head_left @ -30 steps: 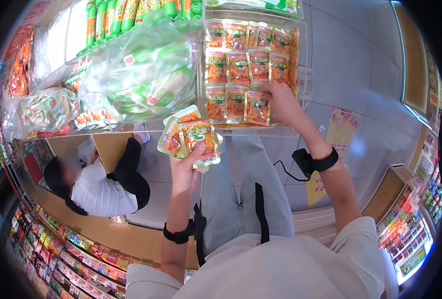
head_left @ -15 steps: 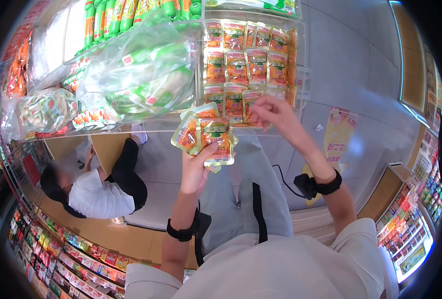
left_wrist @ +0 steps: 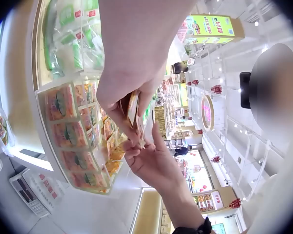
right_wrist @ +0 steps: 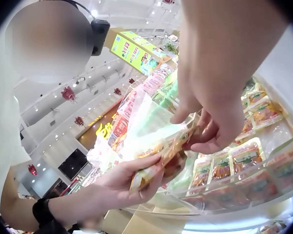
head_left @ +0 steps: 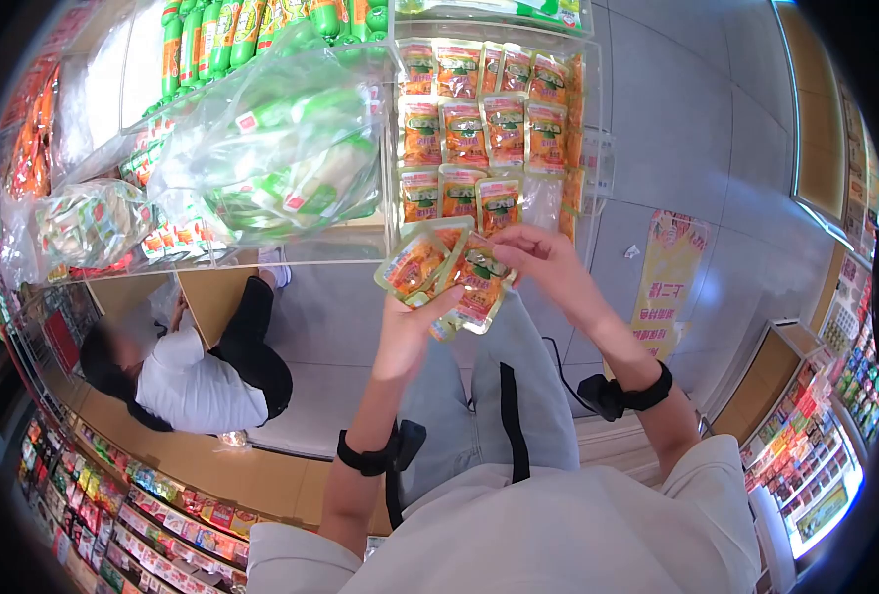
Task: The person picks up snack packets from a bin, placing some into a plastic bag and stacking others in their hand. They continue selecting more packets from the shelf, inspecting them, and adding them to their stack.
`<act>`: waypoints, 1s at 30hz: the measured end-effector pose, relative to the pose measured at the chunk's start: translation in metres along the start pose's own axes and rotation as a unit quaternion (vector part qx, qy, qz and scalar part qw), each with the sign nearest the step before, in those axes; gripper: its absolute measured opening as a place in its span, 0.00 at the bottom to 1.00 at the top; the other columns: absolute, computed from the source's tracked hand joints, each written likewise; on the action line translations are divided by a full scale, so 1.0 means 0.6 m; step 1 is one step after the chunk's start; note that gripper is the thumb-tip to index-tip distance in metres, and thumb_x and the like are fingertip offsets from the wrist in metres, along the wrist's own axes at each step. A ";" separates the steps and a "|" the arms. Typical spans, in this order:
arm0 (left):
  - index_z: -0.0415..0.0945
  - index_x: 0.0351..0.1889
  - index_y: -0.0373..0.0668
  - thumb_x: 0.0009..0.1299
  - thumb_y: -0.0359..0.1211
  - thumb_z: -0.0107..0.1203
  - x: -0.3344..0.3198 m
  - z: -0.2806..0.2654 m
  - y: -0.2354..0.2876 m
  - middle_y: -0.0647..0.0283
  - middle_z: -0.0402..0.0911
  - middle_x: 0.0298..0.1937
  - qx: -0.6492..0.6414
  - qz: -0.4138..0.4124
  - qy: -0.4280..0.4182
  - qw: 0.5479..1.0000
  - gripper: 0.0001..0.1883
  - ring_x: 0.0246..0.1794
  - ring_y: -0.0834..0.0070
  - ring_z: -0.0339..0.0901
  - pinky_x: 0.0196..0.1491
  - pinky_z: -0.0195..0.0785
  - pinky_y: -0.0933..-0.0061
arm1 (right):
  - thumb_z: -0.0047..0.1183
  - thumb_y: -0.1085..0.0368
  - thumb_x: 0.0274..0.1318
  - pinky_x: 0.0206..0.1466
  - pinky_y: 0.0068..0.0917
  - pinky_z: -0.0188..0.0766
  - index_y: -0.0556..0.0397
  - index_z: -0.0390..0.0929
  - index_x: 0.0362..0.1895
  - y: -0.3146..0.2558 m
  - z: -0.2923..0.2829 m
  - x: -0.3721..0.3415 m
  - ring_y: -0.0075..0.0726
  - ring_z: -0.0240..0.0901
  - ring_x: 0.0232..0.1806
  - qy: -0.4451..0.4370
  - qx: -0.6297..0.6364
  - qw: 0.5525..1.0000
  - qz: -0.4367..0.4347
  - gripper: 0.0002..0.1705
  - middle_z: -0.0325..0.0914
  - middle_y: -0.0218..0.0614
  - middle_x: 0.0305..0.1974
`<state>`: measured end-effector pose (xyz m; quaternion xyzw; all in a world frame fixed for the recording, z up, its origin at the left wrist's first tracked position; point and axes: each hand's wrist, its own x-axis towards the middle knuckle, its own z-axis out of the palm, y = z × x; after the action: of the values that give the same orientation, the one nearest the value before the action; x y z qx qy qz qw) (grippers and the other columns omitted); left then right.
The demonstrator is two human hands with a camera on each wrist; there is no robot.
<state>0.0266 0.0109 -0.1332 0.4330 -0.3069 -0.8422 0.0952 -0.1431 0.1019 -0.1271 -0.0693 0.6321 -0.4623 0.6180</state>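
My left hand [head_left: 405,332] holds a fanned stack of orange snack pouches [head_left: 479,292] with pale gold edges, its thumb across the front one. Fingers of my right hand [head_left: 548,265] are at the upper right corner of the front pouch. The right wrist view shows the right thumb and fingers pinching the far end of a pouch [right_wrist: 173,156], while the left hand [right_wrist: 129,183] grips the near end. Just beyond both hands, matching pouches [head_left: 464,134] lie in rows in a clear acrylic bin [head_left: 598,158]; a gap shows at its near right corner.
Left of the bin, a large plastic bag [head_left: 281,168] of green and white packs fills another compartment. Green-wrapped sausages [head_left: 226,40] stand behind it. A person [head_left: 202,381] in a white top crouches at the left by a cardboard-coloured panel. A yellow floor sign [head_left: 662,277] lies to the right.
My right hand has come from the bin's near right corner down to the held pouches. The left hand has moved right with its stack, and the two hands now meet.
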 end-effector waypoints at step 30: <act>0.56 0.58 0.32 0.67 0.25 0.45 -0.017 -0.036 0.021 0.49 0.70 0.51 -0.037 -0.039 0.020 0.998 0.21 0.47 0.56 0.75 0.38 0.79 0.55 | 0.52 0.75 0.38 0.45 0.34 0.67 0.54 0.72 0.35 0.020 -0.129 0.111 0.43 0.72 0.41 0.090 -0.668 0.681 -0.287 0.14 0.76 0.38 0.29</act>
<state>0.0485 -0.0042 -0.1284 0.4574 -0.2566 -0.8472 0.0844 -0.2176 0.1034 -0.1978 -0.5996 0.7749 -0.0760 0.1851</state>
